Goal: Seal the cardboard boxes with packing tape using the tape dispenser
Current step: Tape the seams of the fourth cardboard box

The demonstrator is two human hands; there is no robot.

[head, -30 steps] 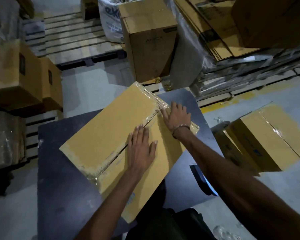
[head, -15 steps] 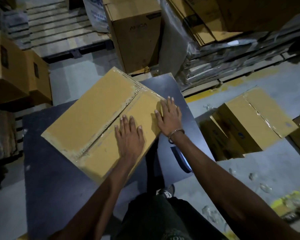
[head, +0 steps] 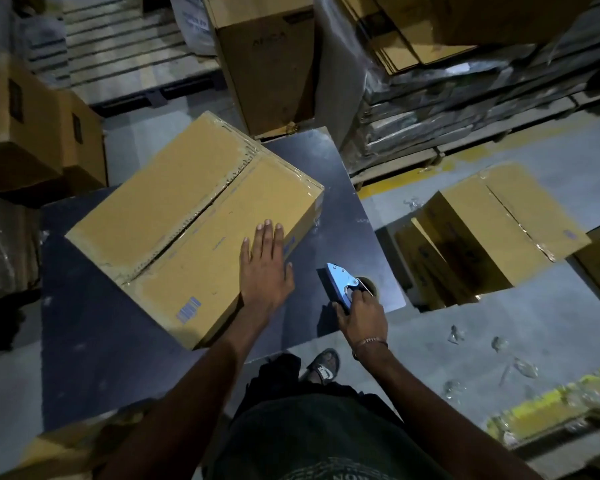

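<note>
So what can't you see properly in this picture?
- Tape roll, head view: mostly hidden behind the blue tape dispenser and the right hand.
- Box on the table: the inside is shut away, and the left hand covers part of the top.
- Printing on the tall box at the back: too dim to read.

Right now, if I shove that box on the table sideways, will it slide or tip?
The box is low and wide, lying flat on the table, so it would likely slide. The left hand rests flat on it. Its weight cannot be judged.
</note>
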